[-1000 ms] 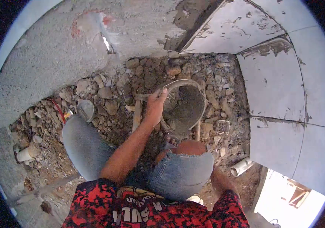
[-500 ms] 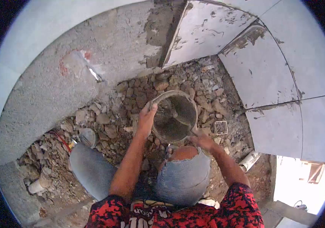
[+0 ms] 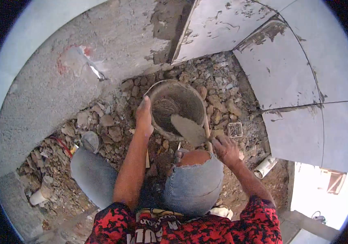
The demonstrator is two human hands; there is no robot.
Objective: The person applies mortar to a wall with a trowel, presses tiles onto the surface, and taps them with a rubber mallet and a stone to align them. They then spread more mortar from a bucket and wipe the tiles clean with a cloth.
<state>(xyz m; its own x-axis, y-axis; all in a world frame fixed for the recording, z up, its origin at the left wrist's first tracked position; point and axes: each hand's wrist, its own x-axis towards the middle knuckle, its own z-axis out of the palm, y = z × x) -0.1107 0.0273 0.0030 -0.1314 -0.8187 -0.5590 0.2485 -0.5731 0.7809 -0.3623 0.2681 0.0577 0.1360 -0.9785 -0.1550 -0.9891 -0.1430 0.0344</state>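
Observation:
A round bucket [image 3: 157, 118] with grey wet mortar inside tilts over the rubble in front of my knees. My left hand [image 3: 144, 118] grips its left rim, thumb on top. In my right hand [image 3: 225, 150] is the handle of a trowel, held at the bucket's lower right. The trowel's blade [image 3: 188, 129], coated with mortar, lies across the near right part of the bucket opening.
Broken stones [image 3: 115, 134] cover the ground. A rough cement wall [image 3: 113, 40] rises at the left; large pale tiles [image 3: 277, 77] line the right. A small square wire-like frame [image 3: 235, 129], a white pipe [image 3: 266, 166] and a clear plastic cup [image 3: 89, 141] lie around.
The bucket and my left hand have shifted up and left. My right hand has moved slightly right, and the trowel blade, earlier down in the mortar, now shows near the rim.

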